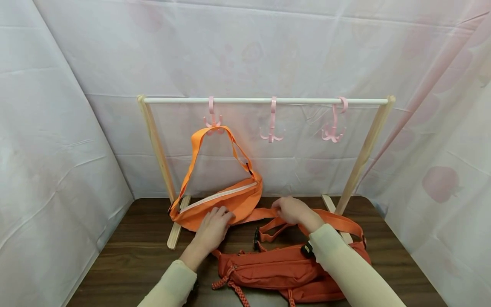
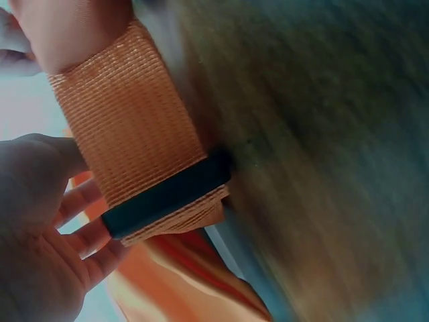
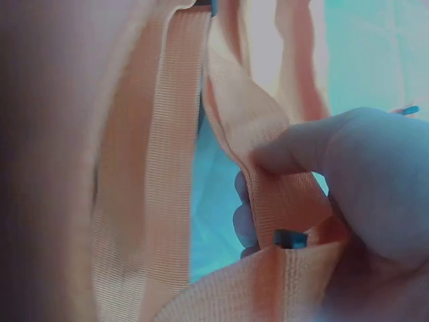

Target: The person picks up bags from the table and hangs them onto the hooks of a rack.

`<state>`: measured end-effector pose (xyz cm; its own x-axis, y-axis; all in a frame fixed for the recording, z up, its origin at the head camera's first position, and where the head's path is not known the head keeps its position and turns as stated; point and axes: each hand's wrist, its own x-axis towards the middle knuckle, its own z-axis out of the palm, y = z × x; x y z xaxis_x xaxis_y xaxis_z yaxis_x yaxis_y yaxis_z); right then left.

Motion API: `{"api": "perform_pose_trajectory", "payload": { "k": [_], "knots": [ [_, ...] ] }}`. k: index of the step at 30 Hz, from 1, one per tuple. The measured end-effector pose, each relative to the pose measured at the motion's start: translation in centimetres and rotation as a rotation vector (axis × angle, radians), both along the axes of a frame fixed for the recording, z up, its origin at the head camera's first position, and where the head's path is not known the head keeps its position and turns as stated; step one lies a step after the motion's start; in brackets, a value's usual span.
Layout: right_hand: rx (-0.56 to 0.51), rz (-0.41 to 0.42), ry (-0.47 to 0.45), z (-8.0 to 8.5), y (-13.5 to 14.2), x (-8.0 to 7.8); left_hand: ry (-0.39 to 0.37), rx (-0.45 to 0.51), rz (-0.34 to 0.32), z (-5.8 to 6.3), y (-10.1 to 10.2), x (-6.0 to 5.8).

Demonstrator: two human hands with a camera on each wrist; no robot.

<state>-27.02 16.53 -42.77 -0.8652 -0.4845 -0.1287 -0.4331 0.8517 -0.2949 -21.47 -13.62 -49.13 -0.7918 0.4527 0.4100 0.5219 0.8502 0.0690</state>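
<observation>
An orange waist bag (image 1: 230,198) with a pale zip hangs by its strap from the left pink hook (image 1: 213,121), its lower part close over the table. A red waist bag (image 1: 268,268) with braided zip pulls lies in front, its orange strap (image 1: 257,216) spread behind it. My right hand (image 1: 293,211) pinches this strap between thumb and fingers; the right wrist view shows the folded webbing (image 3: 285,194) in its grip. Before the orange bag, my left hand (image 1: 215,226) curls at the strap's left stretch. A black slider (image 2: 167,194) crosses the webbing there, partly hiding those fingers.
A wooden rack with a white rail (image 1: 245,101) stands on the dark wooden table (image 1: 126,251). Two more pink hooks, the middle one (image 1: 272,123) and the right one (image 1: 333,123), hang from it. Pale printed curtains (image 1: 57,140) enclose the back and sides.
</observation>
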Motion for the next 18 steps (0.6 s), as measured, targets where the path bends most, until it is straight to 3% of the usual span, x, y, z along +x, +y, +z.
{"api": "perform_pose_trajectory", "payload": {
  "k": [6, 11, 18],
  "knots": [
    [-0.014, 0.066, -0.01, 1.4, 0.0, 1.6, 0.031, 0.019, 0.01, -0.4, 0.1, 0.0],
    [-0.008, 0.094, 0.005, 2.6, 0.2, 3.0, -0.017, 0.031, 0.027, -0.1, 0.7, 0.1],
    [-0.003, 0.119, 0.046, 4.4, 0.2, 4.7, -0.038, 0.027, -0.057, 0.2, 1.9, -0.1]
  ]
}}
